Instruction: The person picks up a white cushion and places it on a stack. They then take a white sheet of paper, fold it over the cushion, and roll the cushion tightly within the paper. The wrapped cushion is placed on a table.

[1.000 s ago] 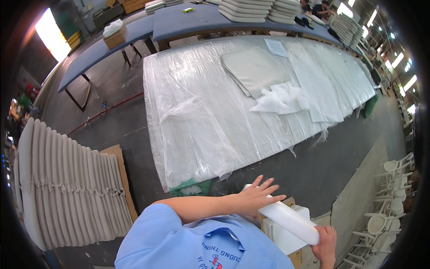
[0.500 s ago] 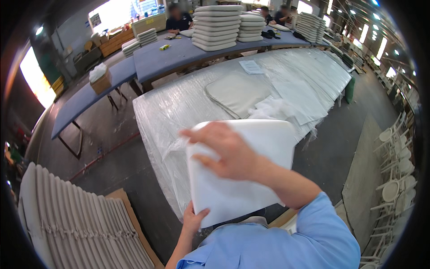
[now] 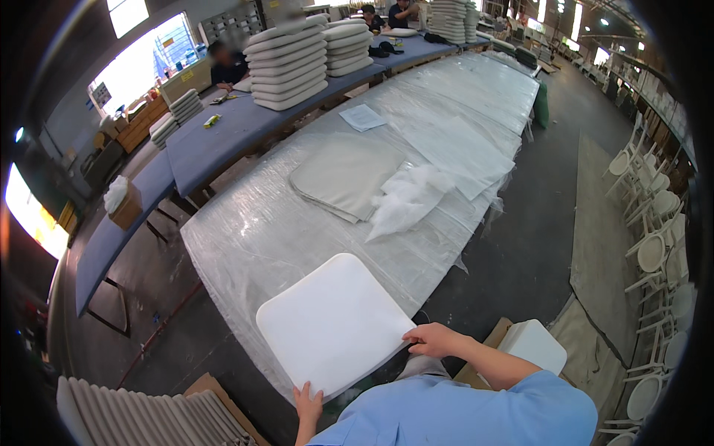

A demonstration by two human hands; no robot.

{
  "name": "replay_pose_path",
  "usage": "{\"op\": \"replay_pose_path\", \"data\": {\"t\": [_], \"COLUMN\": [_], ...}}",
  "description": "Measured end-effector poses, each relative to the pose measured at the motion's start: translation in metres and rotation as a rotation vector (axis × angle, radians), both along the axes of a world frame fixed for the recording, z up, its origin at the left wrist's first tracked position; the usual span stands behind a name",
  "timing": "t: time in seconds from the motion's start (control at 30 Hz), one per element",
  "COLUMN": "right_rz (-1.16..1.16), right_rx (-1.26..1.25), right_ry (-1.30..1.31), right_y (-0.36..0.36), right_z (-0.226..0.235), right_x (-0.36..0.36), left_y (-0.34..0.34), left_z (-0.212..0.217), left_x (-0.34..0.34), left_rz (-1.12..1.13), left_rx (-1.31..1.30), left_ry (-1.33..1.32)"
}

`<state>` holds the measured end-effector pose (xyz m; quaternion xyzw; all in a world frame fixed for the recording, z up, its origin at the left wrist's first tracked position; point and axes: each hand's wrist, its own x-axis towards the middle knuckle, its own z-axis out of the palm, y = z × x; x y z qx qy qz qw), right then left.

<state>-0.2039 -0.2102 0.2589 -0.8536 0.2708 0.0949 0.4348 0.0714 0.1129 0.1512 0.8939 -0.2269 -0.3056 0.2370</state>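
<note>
Here, white foam pad (image 3: 333,325), square w/ rounded corners, lies flat at the near end of the plastic-covered desk (image 3: 245,230). Left hand (image 3: 307,402) pinches its near edge; right hand (image 3: 431,340) has fingers closed on its right corner. Further along the desk: grey cushion cover (image 3: 346,176), tuft of white filling (image 3: 407,199), paper sheet (image 3: 362,117). Blue desk (image 3: 216,137) behind carries cushion stacks (image 3: 286,63). Dark concrete floor; white chairs (image 3: 654,230) at right. Cardboard box (image 3: 494,349) nr right arm holds white foam block (image 3: 532,346); box (image 3: 126,208) at left w/ white stuff on top.
</note>
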Motion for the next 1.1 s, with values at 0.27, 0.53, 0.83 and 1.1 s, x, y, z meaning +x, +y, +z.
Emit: {"op": "replay_pose_path", "data": {"t": [0.27, 0.53, 0.83, 1.1], "right_rz": [-0.115, -1.079, -0.834, -0.361], "right_rx": [0.034, 0.419, 1.077, 1.172], "right_ry": [-0.098, -0.046, -0.266, -0.087], "right_y": [-0.155, -0.366, -0.303, -0.269], "right_z": [-0.077, -0.135, -0.122, -0.096], "right_x": [0.039, 0.136, 0.165, 0.122], "left_y": [-0.067, -0.210, -0.288, -0.415], "left_z": [0.011, 0.015, 0.078, 0.010], "left_x": [0.028, -0.067, -0.127, -0.070], "left_rz": [0.362, 0.535, 0.746, 0.695], "left_rx": [0.205, -0.355, -0.334, -0.716], "left_ry": [0.075, 0.534, 0.814, 1.477]}}
